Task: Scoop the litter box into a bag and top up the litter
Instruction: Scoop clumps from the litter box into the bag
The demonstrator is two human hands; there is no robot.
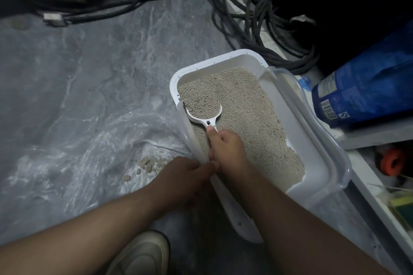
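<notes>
R hand wrapped round the scoop handle, thumb laid along the top. Scoop bowl sits in the litter at the near-left part of the litter box, loaded w/ granules, no obvious clump in it that I can see. Scoop's long axis runs from my fist up and slightly left, bowl at the far end, right by the box's left wall.

L hand is at the box's near-left rim, fingers curled, pinching what looks like the edge of the plastic bag against the rim. Blurry there, so can't say for sure if it's bag, rim, or both.

Key relation: the bag lies to the left of the box, just over that left wall. So the dump is a short lift and swing left across the rim, bowl leading. R hand does it, L keeps the bag mouth in place. A small pile of clumps already sits on the plastic, just left of L hand.

Top-up not started, I'd judge: blue litter sack lies on its side to the right of the box, well away from both hands.

Count: 1 box, 1 scoop, 1 bag, 1 sack, 2 hands.
</notes>
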